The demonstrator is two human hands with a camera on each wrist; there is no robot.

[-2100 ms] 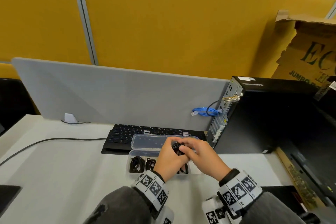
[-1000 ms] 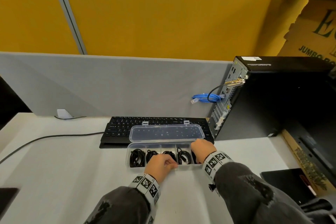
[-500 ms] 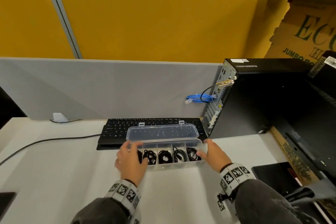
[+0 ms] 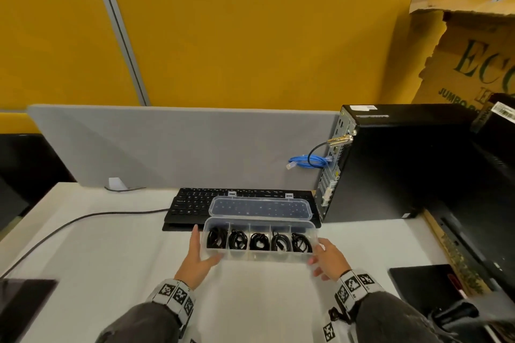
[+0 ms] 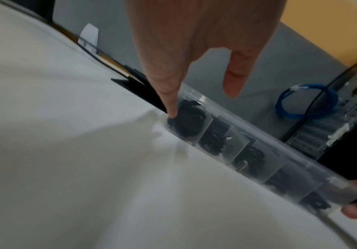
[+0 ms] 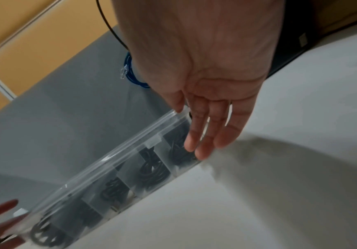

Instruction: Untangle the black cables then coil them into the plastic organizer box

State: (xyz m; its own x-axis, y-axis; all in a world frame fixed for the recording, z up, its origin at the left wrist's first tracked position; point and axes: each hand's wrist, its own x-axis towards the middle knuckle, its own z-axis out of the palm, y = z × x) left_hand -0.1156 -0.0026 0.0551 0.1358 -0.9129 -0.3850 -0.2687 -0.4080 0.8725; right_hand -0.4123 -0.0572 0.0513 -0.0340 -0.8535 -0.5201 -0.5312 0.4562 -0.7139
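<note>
The clear plastic organizer box sits on the white table with its lid open and leaning back over the keyboard. A coiled black cable lies in each of its several compartments. My left hand is at the box's left end, fingers straight against the wall and thumb along the front. In the left wrist view my left hand touches that end of the box with its index finger. My right hand rests straight fingers against the right end, as the right wrist view shows of the hand and box.
A black keyboard lies just behind the box, with a grey divider beyond it. A black computer tower with a blue cable stands at the right. A thin black cable crosses the left of the table, and a black pad lies at the right.
Two seconds ago both hands held a coiled cable above the box. It then went into a compartment, and the hands spread out to the two ends of the box.
</note>
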